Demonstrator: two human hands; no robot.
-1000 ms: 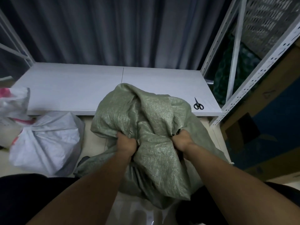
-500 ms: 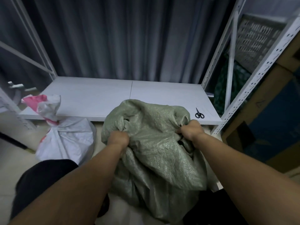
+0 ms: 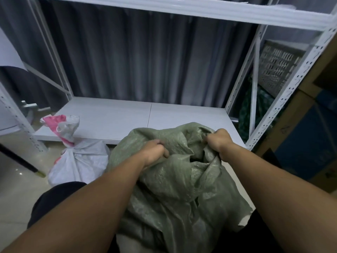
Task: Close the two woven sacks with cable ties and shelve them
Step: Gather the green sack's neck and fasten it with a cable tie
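Observation:
A green woven sack (image 3: 175, 183) hangs in front of me, its top level with the front edge of the low white shelf board (image 3: 116, 117). My left hand (image 3: 155, 151) grips a bunch of its fabric on the left. My right hand (image 3: 217, 140) grips the fabric at the upper right. The sack's mouth gapes between my hands. A white woven sack (image 3: 76, 161) with pink print stands on the floor at the left, its neck gathered. No cable tie is visible on either sack.
A white metal rack frames the shelf, with an upright (image 3: 291, 84) at the right and an upper shelf beam (image 3: 182, 10) overhead. Dark curtains hang behind. Cardboard boxes (image 3: 310, 125) stand at the right. A dark stick (image 3: 20, 159) lies on the tiled floor at the left.
Both hands have lifted the green sack higher toward the shelf's front edge. My view has tilted up, so the upper beam shows now. The scissors on the shelf are now hidden.

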